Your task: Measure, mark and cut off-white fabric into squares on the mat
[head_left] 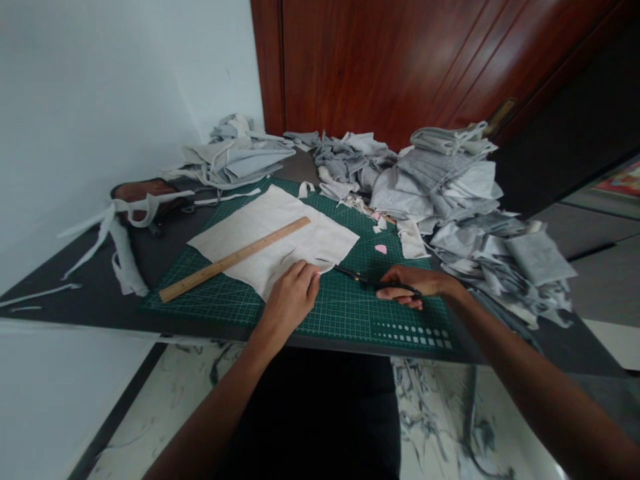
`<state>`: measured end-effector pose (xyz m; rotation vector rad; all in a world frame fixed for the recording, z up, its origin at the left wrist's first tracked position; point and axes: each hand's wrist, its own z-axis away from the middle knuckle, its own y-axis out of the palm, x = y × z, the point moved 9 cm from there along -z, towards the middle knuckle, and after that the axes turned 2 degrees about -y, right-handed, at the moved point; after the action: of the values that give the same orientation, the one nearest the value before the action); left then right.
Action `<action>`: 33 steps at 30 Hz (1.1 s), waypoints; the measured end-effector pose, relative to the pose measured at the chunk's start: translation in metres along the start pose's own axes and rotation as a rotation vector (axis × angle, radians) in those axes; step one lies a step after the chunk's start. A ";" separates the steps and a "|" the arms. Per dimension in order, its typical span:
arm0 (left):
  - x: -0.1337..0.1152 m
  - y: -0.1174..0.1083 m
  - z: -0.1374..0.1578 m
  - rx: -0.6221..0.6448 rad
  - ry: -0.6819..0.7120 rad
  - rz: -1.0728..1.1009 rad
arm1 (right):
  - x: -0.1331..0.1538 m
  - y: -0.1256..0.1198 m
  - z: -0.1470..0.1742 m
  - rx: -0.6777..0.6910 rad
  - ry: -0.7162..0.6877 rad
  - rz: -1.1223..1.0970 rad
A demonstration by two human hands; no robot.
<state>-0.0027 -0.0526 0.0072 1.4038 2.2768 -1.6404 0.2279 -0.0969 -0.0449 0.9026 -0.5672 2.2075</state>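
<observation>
A pale piece of fabric (250, 223) lies spread over a green cutting mat (345, 313). My left hand (293, 293) pinches the fabric's near right edge, where it is slightly lifted and creased. Black-handled scissors (367, 281) are gripped in my right hand (407, 283), their blades pointing left to the fabric edge beside my left fingertips. I cannot tell how far apart the blades are. Across the fabric rests a wooden ruler (235, 259), slanting from lower left to upper right. A small pink scrap (381, 249) sits on the mat above the scissors.
Grey and white cloth heaps (430, 180) line the table's back and right side, with another cloth pile (235, 157) at back left. Fabric strips hang over a brown item (145, 193) on the left. A wooden door (380, 67) stands behind; scraps litter the floor (425, 413).
</observation>
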 end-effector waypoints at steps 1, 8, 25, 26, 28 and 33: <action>0.000 0.000 0.000 -0.002 0.002 0.000 | 0.000 -0.001 -0.001 0.009 -0.002 0.012; 0.000 0.000 0.001 -0.001 0.001 -0.016 | 0.004 0.000 0.002 0.058 -0.066 0.072; -0.005 0.006 0.002 0.030 0.060 -0.022 | 0.011 0.006 -0.002 0.098 -0.117 0.009; -0.005 0.005 0.002 0.031 0.060 -0.020 | 0.012 0.006 -0.003 0.093 -0.110 0.010; -0.005 0.005 0.001 0.028 0.060 -0.021 | 0.016 0.008 -0.005 0.091 -0.104 0.015; -0.005 0.002 0.002 0.020 0.044 -0.035 | 0.020 0.013 -0.009 0.091 -0.082 0.009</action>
<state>0.0010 -0.0574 0.0075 1.4262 2.3290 -1.6624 0.2037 -0.0916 -0.0382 1.0438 -0.5132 2.2275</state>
